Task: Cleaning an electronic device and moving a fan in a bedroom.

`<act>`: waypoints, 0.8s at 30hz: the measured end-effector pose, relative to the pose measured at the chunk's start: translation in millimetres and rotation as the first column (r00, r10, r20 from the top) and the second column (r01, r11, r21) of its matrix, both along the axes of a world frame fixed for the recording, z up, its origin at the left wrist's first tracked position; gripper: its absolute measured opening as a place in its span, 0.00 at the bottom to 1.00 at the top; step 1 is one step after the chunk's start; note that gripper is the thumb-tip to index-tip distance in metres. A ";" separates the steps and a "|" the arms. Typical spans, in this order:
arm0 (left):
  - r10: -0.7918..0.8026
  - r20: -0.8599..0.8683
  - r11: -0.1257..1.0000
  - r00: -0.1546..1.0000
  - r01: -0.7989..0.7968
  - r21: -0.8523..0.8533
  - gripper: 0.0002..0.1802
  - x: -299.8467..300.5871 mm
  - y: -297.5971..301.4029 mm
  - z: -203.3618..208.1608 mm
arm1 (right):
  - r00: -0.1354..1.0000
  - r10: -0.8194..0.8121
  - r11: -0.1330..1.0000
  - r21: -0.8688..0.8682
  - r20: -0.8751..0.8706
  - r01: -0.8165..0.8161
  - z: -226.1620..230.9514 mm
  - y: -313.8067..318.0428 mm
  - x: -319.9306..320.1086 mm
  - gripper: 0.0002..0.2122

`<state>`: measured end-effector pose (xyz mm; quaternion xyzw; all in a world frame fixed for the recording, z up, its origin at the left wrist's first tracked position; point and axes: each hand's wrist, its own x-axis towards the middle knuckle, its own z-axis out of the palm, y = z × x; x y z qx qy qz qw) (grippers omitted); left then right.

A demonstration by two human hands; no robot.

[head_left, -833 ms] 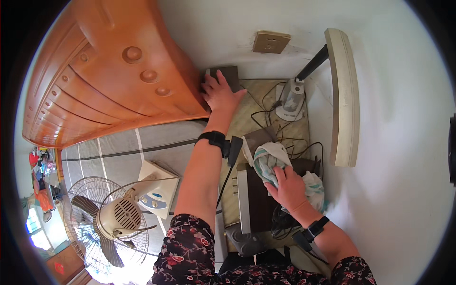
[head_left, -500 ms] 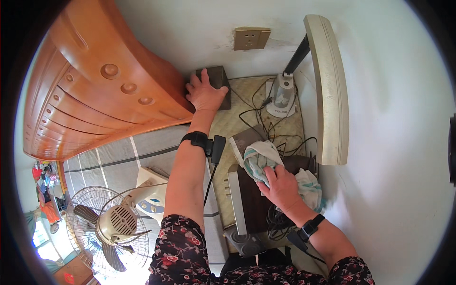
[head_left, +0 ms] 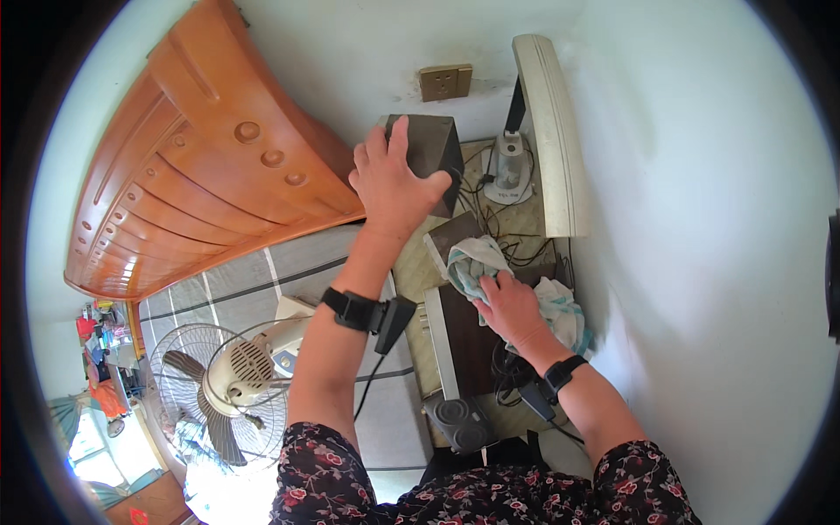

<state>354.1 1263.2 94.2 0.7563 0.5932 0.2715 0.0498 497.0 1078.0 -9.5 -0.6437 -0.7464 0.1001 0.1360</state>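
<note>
My left hand (head_left: 394, 188) grips a dark box (head_left: 435, 144), likely a speaker, with fingers spread over its top and the thumb at its right side. The box appears raised from the surface behind; its underside is hidden. My right hand (head_left: 514, 312) is closed on a white and green cloth (head_left: 477, 259), bunched over a small dark box with a pale front edge (head_left: 453, 234). More of the cloth hangs beyond the hand, to its right. Nearer me lies a larger brown box with a silver front (head_left: 468, 337).
A desk lamp (head_left: 553, 131) stands at the right wall, with tangled cables (head_left: 516, 254) around its base. An orange wooden headboard (head_left: 197, 114) and a grey bed (head_left: 376, 416) lie left. A fan (head_left: 236, 367) stands there. A small black twin-cone speaker (head_left: 461, 423) sits near me.
My left hand has lifted the dark box and brought it nearer and to the right. My right hand stays on the cloth. The whole view has shifted slightly.
</note>
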 end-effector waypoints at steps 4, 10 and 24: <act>-0.024 0.079 0.996 0.997 0.017 0.087 0.44 -3.4 -55.4 14.9 | 0.996 -0.078 0.984 -0.161 -0.036 0.071 30.2 -22.1 11.8 0.15; -0.061 0.163 0.997 0.985 0.053 0.048 0.45 11.2 -143.2 -6.2 | 0.901 -0.415 0.901 -0.192 -0.129 0.388 81.1 -76.3 48.1 0.15; -0.258 0.170 0.957 0.951 0.275 -0.087 0.57 -1.0 -226.2 -26.1 | 0.810 -0.433 0.873 0.042 -0.396 0.487 143.0 -101.7 60.3 0.15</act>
